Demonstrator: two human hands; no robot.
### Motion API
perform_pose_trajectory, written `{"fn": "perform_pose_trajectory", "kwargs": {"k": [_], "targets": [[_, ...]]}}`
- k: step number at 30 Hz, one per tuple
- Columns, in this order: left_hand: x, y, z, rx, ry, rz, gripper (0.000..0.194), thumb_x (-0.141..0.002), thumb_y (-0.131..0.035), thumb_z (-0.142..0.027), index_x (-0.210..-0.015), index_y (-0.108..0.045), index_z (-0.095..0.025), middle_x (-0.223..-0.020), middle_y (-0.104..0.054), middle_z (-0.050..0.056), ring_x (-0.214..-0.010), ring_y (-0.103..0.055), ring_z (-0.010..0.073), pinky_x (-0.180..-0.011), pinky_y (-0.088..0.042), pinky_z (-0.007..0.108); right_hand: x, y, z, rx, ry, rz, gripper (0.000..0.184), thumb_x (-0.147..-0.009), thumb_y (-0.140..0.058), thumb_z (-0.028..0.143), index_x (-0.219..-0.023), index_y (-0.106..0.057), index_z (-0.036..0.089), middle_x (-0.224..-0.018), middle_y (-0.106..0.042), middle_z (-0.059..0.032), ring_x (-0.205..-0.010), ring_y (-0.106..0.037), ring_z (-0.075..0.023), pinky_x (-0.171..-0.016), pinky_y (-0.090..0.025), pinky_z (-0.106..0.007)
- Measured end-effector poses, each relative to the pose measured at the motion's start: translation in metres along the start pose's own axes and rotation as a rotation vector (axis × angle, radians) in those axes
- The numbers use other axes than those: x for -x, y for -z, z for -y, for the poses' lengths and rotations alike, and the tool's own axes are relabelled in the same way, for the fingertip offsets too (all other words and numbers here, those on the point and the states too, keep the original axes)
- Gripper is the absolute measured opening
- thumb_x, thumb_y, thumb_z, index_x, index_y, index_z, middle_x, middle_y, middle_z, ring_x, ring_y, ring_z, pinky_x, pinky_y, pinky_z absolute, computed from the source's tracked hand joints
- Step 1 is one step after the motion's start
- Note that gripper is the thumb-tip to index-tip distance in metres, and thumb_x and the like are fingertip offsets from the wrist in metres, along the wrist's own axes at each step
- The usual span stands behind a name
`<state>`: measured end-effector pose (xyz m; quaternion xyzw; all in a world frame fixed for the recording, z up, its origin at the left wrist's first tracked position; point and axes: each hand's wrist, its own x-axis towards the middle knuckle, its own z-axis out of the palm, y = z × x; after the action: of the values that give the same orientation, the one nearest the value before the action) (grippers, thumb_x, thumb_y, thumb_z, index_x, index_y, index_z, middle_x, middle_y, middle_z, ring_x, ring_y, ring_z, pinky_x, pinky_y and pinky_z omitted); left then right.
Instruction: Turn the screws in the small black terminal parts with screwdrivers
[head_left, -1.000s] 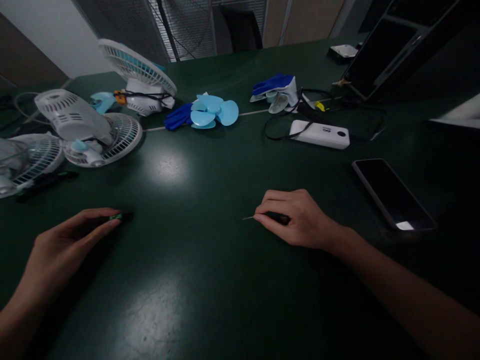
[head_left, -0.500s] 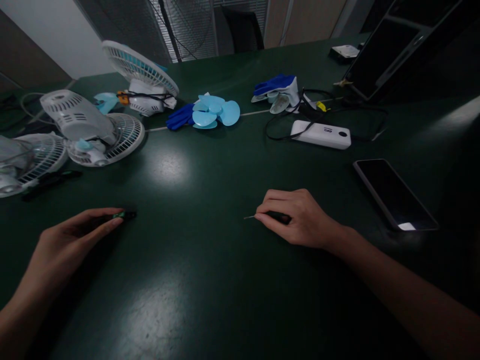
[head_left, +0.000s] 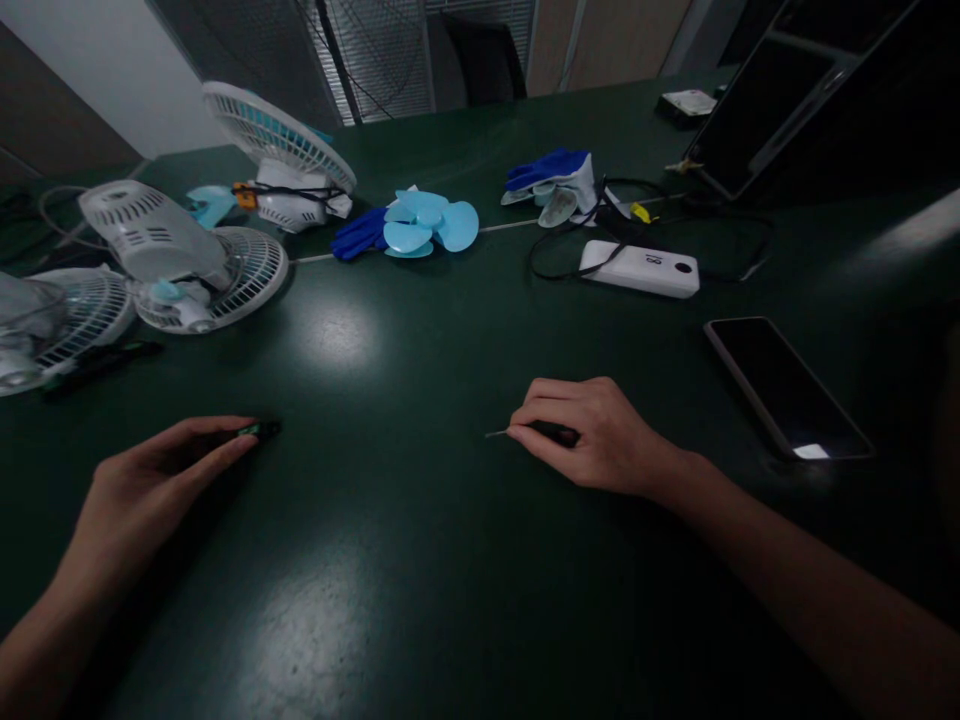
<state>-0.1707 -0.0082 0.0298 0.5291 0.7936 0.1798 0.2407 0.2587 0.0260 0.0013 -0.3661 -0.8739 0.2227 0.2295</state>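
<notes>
Head view: the left hand [head_left: 150,480] grips a small dark-and-green object [head_left: 259,430] between thumb and fingertips, at the left of the green table [head_left: 405,560]. The right hand [head_left: 592,432] pinches a thin-tipped, dark-handled tool [head_left: 556,432], tip pointing left. 1 smartphone [head_left: 787,388] lies right of the right hand; 1 light-blue fan blade [head_left: 429,222] lies beyond both hands.

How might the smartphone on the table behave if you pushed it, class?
The smartphone would probably slide rather than tip, since it lies flat. Its straight-edged slab looks stiff, and its glossy screen may feel slippery.
</notes>
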Motion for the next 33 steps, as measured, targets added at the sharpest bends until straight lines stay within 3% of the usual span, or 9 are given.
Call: {"fn": "perform_pose_trajectory", "kwargs": {"k": [4, 8, 12, 15, 33], "targets": [[0.010, -0.034, -0.028, 0.047, -0.314, 0.129, 0.040, -0.083, -0.071, -0.058, -0.109, -0.071, -0.028, -0.106, -0.073, 0.000, -0.090, -0.066, 0.0213, -0.076, -0.051, 0.030, -0.001, -0.001, 0.002, -0.008, 0.015, 0.006, 0.018, -0.098, -0.059, 0.031, -0.100, -0.075, 0.022, -0.091, -0.069, -0.0003, -0.070, -0.058, -0.0091, -0.060, -0.040, -0.025], [0.020, -0.083, -0.077, 0.165, -0.682, 0.335, 0.023, -0.092, -0.067, -0.043, -0.107, -0.071, -0.027, -0.108, -0.071, 0.002, -0.094, -0.065, 0.0191, -0.084, -0.051, 0.033, -0.002, 0.000, 0.003, 0.000, 0.026, 0.006, 0.018, -0.098, -0.059, 0.030, -0.099, -0.075, 0.021, -0.090, -0.069, -0.0011, -0.071, -0.059, -0.0097, -0.060, -0.040, -0.025], [0.026, -0.116, -0.116, 0.192, -0.812, 0.394, 0.015, -0.094, -0.067, -0.034, -0.108, -0.069, -0.027, -0.103, -0.070, 0.000, -0.091, -0.062, 0.0167, -0.083, -0.048, 0.033, -0.001, 0.000, 0.002, 0.012, 0.021, 0.005, 0.018, -0.097, -0.060, 0.030, -0.098, -0.075, 0.021, -0.090, -0.069, -0.0012, -0.070, -0.059, -0.0096, -0.060, -0.037, -0.025], [0.027, -0.123, -0.124, 0.201, -0.833, 0.405, 0.016, -0.094, -0.068, -0.032, -0.108, -0.067, -0.027, -0.103, -0.069, -0.001, -0.090, -0.061, 0.0158, -0.083, -0.046, 0.032, 0.000, -0.001, 0.001, 0.016, 0.022, -0.012, 0.018, -0.097, -0.060, 0.031, -0.097, -0.074, 0.021, -0.089, -0.068, -0.0014, -0.070, -0.059, -0.0098, -0.060, -0.037, -0.026], [0.028, -0.121, -0.120, 0.196, -0.842, 0.412, 0.016, -0.094, -0.068, -0.031, -0.110, -0.067, -0.028, -0.104, -0.068, -0.002, -0.091, -0.060, 0.0150, -0.083, -0.045, 0.033, 0.000, -0.003, 0.006, 0.142, 0.009, -0.009, 0.020, -0.099, -0.057, 0.030, -0.099, -0.074, 0.021, -0.091, -0.068, -0.0017, -0.068, -0.056, -0.0100, -0.058, -0.035, -0.027]]}}
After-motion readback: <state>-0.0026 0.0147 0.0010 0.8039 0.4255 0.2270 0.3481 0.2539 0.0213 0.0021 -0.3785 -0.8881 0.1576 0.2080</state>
